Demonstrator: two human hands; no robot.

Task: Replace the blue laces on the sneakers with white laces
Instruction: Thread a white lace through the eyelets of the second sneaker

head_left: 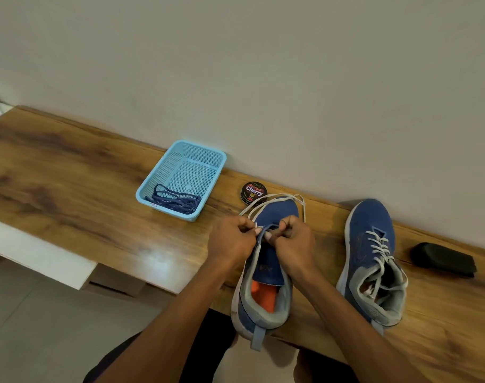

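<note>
- Where the wooden bench [70, 172] meets the person's lap, a blue sneaker [266, 275] sits with its heel hanging slightly over the front edge, toe pointing toward the wall.
- Its body is blue mesh with a grey padded collar, a pale sole and an orange insole showing inside; the tongue is bare along most of its length.
- Both hands meet close together over the lowest eyelets near the toe. The left hand [234, 240] has curled fingers pinching the white lace [271, 199], and the right hand [293, 239] is likewise curled, pinching at the lace or the eyelet edge; which one is hard to tell.
- The loose ends of that white lace loop out past the toe onto the bench.
- To the right, well apart, stands the second sneaker [369, 261], same colours, already threaded with white lace in crossed rows.
- Further right lies a black shoe brush [442, 259].
- Just beyond the near sneaker's toe sits a round shoe polish tin [253, 191].
- Further left, against the wall, a light blue plastic basket [205, 154] holds the coiled blue laces [175, 201].
</note>
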